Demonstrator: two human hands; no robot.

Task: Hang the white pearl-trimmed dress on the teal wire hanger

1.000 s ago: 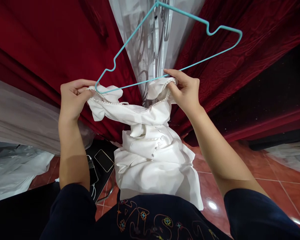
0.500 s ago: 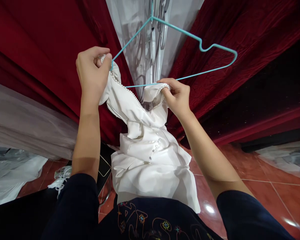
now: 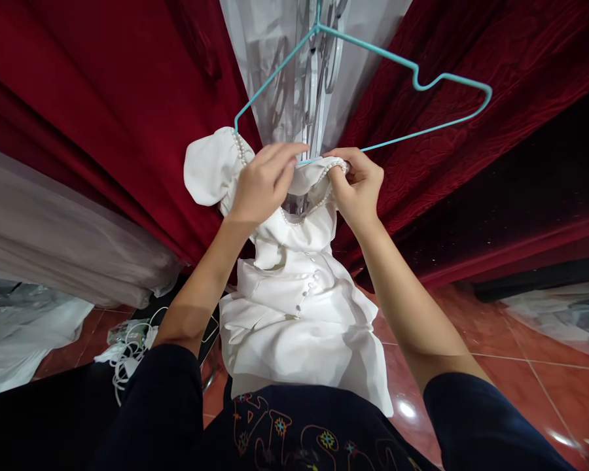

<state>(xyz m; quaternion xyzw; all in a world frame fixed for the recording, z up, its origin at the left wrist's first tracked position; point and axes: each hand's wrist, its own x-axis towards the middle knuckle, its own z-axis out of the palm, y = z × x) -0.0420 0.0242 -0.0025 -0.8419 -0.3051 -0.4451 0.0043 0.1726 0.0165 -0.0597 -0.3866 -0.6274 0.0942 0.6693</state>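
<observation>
A white dress (image 3: 294,307) with a pearl-trimmed neckline and covered buttons hangs down in front of me. Its left puffed sleeve (image 3: 209,167) sits over the left end of a light blue wire hanger (image 3: 368,47). My right hand (image 3: 358,190) pinches the dress's other shoulder by the pearl edging, below the hanger's bottom bar. The hanger's right end is bare. My left hand (image 3: 262,183) is in front of the neckline, fingers stretched to the right and apart, with nothing seen in them. It hides part of the bodice and the bar.
Dark red curtains (image 3: 103,78) hang on both sides, with a white metal frame (image 3: 314,98) between them. Tangled white cables (image 3: 127,360) lie on a black surface at lower left. Sheer pale fabric (image 3: 49,216) hangs at left, above a red tiled floor (image 3: 510,333).
My left hand has let go of the left sleeve, which stays on the hanger, and has moved right across the neckline. Right hand keeps its pinch; the hanger shifts slightly right in view.
</observation>
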